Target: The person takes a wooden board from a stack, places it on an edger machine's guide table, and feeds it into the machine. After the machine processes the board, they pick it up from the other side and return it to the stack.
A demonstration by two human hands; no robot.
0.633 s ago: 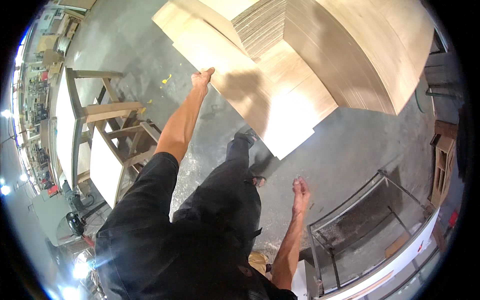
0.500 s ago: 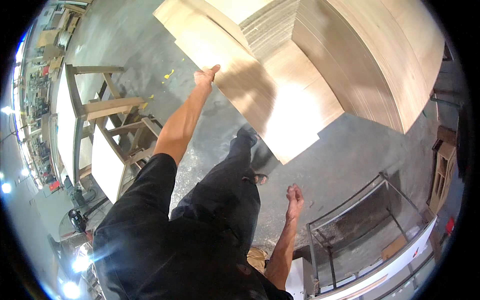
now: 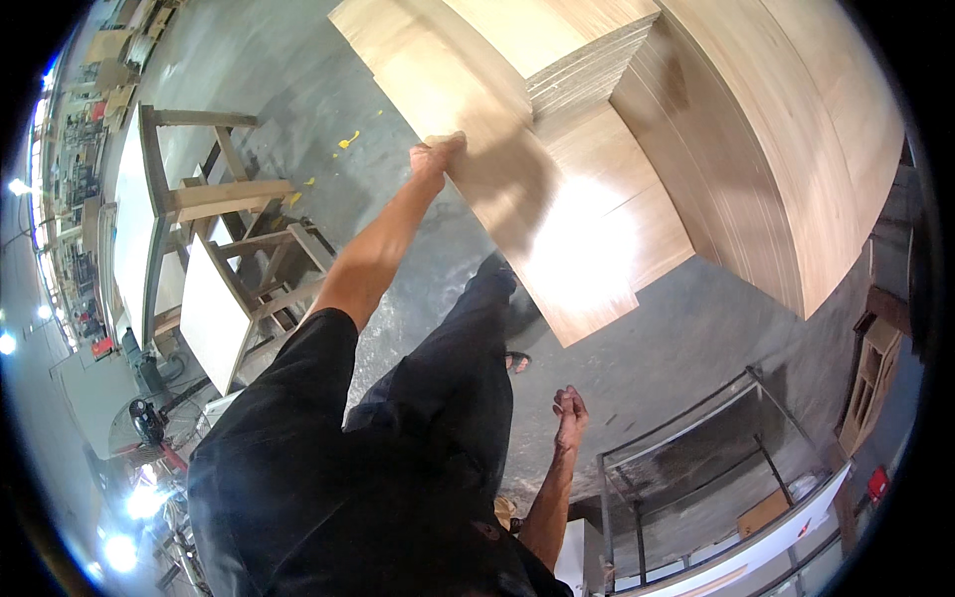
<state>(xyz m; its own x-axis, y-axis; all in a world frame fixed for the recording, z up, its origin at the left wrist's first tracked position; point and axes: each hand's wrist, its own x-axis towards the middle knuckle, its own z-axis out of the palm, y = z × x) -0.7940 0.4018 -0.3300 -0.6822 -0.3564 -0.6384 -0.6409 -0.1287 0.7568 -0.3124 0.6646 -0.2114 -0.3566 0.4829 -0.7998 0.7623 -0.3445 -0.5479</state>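
My left hand (image 3: 438, 157) is closed on the near-left edge of a pale plywood sheet (image 3: 497, 204), with the thumb over its top face. That sheet lies uppermost on a low, uneven pile of sheets at the upper middle. Beside it rises a tall stack of plywood panels (image 3: 716, 169), their layered edges showing. A bright patch of glare covers part of the low pile. My right hand (image 3: 570, 416) hangs in the air over the floor, apart from the wood, its fingers curled in and nothing visible in them.
White-topped wooden-legged tables (image 3: 214, 308) stand on the left, with a fan (image 3: 149, 423) below them. At the lower right is a metal frame (image 3: 686, 428) near a white board (image 3: 736, 572). Yellow scraps (image 3: 348, 140) dot the grey floor. A wooden crate (image 3: 865, 383) sits far right.
The plywood has shifted a little right and down in the view, my left hand still on the sheet's edge. My right hand has moved slightly down and left.
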